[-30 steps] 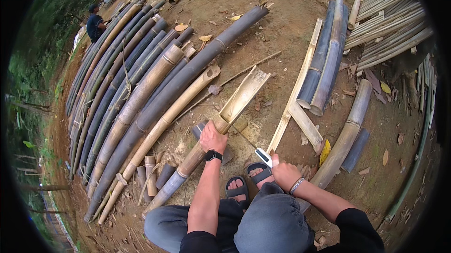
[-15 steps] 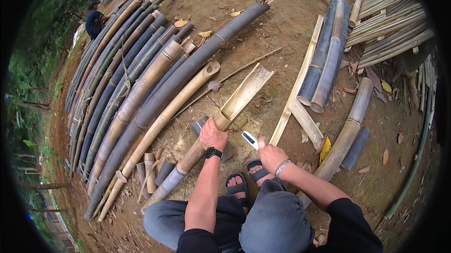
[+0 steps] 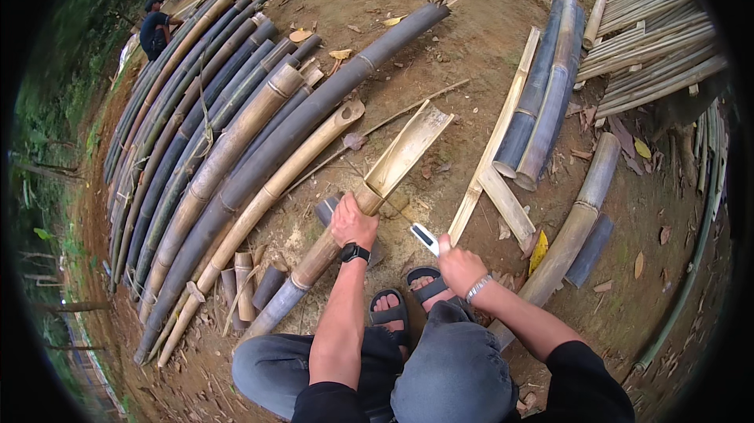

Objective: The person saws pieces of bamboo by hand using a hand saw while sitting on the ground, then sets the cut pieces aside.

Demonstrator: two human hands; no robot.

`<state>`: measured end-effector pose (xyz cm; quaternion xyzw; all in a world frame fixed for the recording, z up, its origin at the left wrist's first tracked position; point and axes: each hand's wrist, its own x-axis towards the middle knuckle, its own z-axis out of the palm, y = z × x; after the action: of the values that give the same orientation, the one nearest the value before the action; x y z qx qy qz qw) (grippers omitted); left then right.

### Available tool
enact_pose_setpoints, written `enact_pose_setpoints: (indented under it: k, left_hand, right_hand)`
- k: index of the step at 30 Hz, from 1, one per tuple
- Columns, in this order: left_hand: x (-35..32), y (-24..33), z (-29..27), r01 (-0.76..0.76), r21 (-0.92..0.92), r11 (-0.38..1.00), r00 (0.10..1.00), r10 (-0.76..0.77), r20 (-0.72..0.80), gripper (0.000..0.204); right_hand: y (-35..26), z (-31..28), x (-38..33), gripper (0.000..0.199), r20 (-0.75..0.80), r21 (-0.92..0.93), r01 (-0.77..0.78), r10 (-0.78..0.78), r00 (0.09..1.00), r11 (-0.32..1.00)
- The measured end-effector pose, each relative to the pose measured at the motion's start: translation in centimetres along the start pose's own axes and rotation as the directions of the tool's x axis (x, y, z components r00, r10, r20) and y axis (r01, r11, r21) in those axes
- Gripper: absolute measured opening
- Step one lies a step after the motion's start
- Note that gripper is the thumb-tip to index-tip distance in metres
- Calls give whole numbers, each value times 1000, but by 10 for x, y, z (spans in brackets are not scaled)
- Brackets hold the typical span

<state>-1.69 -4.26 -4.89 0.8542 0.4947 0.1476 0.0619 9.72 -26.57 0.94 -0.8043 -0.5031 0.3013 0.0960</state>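
Note:
My left hand (image 3: 353,220), with a dark watch on the wrist, is wrapped round a bamboo pole (image 3: 318,254). Its far end is cut open into a half-round trough (image 3: 410,146). In my right hand (image 3: 462,267) is the white and black handle of a hand saw (image 3: 425,239). The thin blade shows as a dark line, edge-on, running from the handle to the pole just beyond my left hand. The pole slants from beside my left knee away to the right. A short dark bamboo piece (image 3: 326,209) lies crosswise under it.
A large stack of bamboo poles (image 3: 228,156) fills the left. On the right are dark poles (image 3: 542,101), a split strip (image 3: 503,132), a curved-looking pole (image 3: 577,227) and a slatted bamboo panel (image 3: 652,38). Short offcuts (image 3: 243,285) stand near my left knee. Another person (image 3: 155,30) is far left.
My right hand and the saw handle have moved slightly back toward me. The left hand keeps its grip on the pole. The whole view has shifted a little.

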Motion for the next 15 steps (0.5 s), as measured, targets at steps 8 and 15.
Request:
enact_pose_setpoints:
  k: [8, 15]
  left_hand:
    - [0, -13, -14, 37, 9, 999, 994, -38, 101, 70]
    - [9, -14, -21, 99, 39, 994, 981, -104, 165, 70]
  right_hand:
    - [4, 28, -14, 42, -51, -32, 17, -19, 999, 999]
    - [-10, 8, -24, 38, 20, 48, -41, 40, 999, 998]
